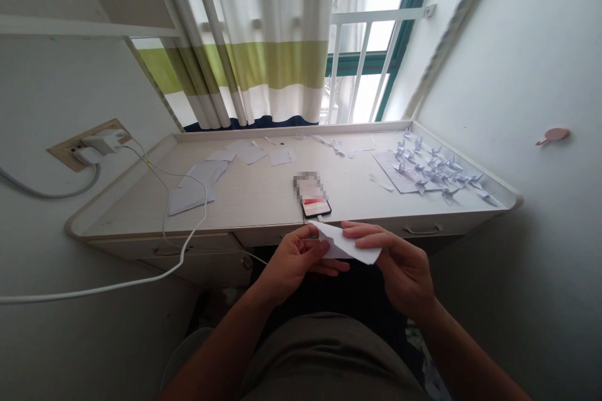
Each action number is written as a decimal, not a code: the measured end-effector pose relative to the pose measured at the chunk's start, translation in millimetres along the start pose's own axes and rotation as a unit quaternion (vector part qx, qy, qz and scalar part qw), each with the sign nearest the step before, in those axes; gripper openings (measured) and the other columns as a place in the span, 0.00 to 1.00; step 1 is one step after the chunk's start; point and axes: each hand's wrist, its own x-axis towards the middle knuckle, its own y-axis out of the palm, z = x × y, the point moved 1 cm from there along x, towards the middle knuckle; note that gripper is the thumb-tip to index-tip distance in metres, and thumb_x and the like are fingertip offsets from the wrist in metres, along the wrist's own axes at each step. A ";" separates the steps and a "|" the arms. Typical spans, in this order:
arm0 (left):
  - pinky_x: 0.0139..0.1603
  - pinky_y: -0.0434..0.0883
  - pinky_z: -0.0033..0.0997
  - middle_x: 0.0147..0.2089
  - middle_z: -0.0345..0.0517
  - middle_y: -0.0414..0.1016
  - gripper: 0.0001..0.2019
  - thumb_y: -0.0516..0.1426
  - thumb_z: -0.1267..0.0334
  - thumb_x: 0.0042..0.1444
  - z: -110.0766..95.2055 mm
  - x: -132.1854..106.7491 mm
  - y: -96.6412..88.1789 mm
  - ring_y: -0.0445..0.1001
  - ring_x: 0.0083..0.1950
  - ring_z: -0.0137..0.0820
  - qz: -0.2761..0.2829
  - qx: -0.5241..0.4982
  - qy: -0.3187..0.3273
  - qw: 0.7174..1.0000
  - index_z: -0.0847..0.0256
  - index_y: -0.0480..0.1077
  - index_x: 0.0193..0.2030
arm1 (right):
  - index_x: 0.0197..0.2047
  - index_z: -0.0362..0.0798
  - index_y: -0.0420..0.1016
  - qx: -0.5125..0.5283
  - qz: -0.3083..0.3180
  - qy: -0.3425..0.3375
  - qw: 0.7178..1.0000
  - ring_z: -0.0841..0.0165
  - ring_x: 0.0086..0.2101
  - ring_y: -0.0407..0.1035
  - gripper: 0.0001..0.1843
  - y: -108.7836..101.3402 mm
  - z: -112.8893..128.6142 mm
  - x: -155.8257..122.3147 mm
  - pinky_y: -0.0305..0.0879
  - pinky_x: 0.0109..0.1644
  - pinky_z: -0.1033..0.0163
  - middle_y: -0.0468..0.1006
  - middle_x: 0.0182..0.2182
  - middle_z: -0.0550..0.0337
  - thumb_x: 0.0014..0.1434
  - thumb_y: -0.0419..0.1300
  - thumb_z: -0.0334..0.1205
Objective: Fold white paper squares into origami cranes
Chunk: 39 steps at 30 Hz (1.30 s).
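Observation:
Both hands hold a folded white paper (345, 245) above the desk's front edge. My left hand (296, 260) pinches its left end, and my right hand (395, 263) holds its right side with the fingers laid over the top. Just beyond the hands, a smartphone (316, 207) lies near the desk edge, with a red patch on its screen and a blurred area above it. Neither hand touches the phone. Several small folded paper cranes (433, 172) stand in a cluster at the desk's right end, on and around a paper sheet (395, 172).
The pale wooden desk (244, 200) has a raised rim and drawers with handles. Loose white paper sheets (200, 185) lie at its left and back. A white cable (183, 257) runs from a wall socket charger (101, 144) past the desk. A striped curtain (277, 44) and a railed window stand behind.

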 end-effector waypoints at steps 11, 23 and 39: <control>0.35 0.80 0.33 0.36 0.53 0.85 0.25 0.71 0.50 0.52 3.6 6.8 4.4 0.85 0.35 0.40 -0.076 0.050 0.041 0.995 0.66 0.77 0.49 | 0.62 0.58 0.78 -0.205 0.092 -0.117 0.967 0.58 0.64 0.71 0.25 5.5 -6.2 -1.1 0.67 0.70 0.45 0.79 0.61 0.57 0.69 0.56 0.26; 0.38 0.79 0.33 0.39 0.53 0.84 0.22 0.69 0.51 0.55 -10.0 1.7 -2.9 0.83 0.36 0.38 -0.034 0.078 0.071 0.994 0.66 0.81 0.49 | 0.67 0.53 0.71 -0.326 0.141 -0.177 0.918 0.60 0.69 0.62 0.29 -1.1 -18.7 -1.3 0.58 0.74 0.45 0.73 0.66 0.53 0.68 0.53 0.22; 0.59 0.73 0.34 0.56 0.49 0.82 0.24 0.67 0.51 0.59 16.6 13.5 -0.1 0.80 0.56 0.37 -0.039 -0.024 0.193 0.980 0.55 0.73 0.60 | 0.69 0.51 0.70 -0.283 0.108 -0.142 0.942 0.51 0.73 0.53 0.30 29.0 -16.1 -7.6 0.52 0.76 0.40 0.63 0.72 0.49 0.64 0.63 0.31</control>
